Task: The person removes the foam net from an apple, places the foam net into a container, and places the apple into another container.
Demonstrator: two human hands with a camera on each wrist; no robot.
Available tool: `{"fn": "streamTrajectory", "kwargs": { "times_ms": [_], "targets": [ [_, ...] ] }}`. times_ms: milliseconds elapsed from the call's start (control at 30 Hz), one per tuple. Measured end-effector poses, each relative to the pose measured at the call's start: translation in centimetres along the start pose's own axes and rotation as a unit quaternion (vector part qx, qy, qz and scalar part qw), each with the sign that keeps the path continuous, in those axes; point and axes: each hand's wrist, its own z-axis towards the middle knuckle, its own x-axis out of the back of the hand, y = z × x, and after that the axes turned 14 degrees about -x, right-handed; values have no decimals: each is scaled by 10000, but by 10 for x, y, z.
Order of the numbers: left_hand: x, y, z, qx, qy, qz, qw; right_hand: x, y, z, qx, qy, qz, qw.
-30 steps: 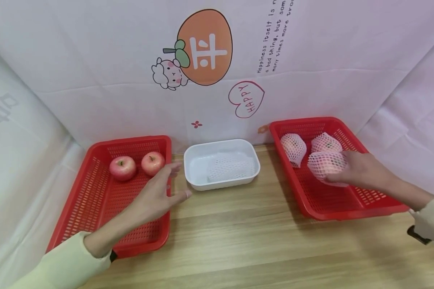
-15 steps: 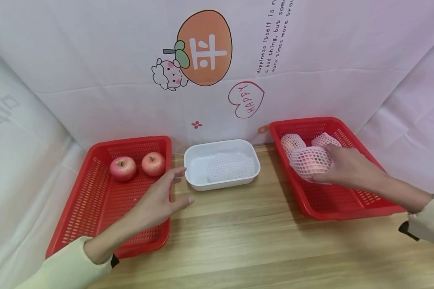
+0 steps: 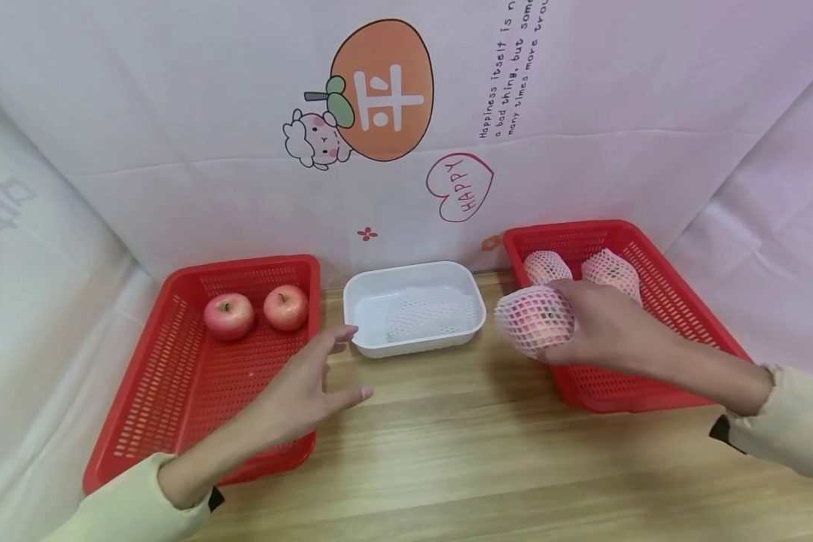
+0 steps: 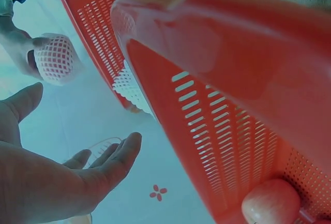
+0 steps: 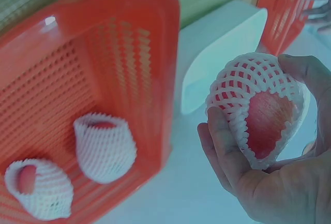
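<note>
The right hand grips an apple in a white foam net, held over the left edge of the right red basket. In the right wrist view the red skin of that netted apple shows through an opening in the net. The left hand holds nothing; its fingers and thumb are spread apart above the right side of the left red basket. Two more netted apples, one at the back left and one farther right, lie in the right basket.
Between the baskets stands a white tray with white foam netting inside. Two bare apples, one on the left and one on the right, lie in the left basket. A printed white cloth hangs behind.
The right hand has lifted the netted apple from the right basket and moved it left, to the basket's edge. The left hand has shifted slightly right and toward the front.
</note>
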Motion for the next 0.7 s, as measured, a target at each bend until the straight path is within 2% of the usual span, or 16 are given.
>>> {"fn": "streamTrajectory", "kwargs": {
  "times_ms": [200,367,500,600,700],
  "targets": [
    [-6,5,-4,-93,-24,467,9989,-16,-18,-4,268,-173,169,9993],
    [-12,9,-9,-160,-118,1054,9942,-29,-30,-5,601,-345,300,9971],
    [-15,12,-11,-247,-190,1319,9908,-40,-39,-4,832,-393,258,9954],
    [-17,13,-14,-429,-180,1524,9872,-50,-44,-4,968,-424,192,9942],
    [-20,13,-17,-741,-200,1889,9790,-60,-50,-5,1046,-504,130,9932]
  ]
}}
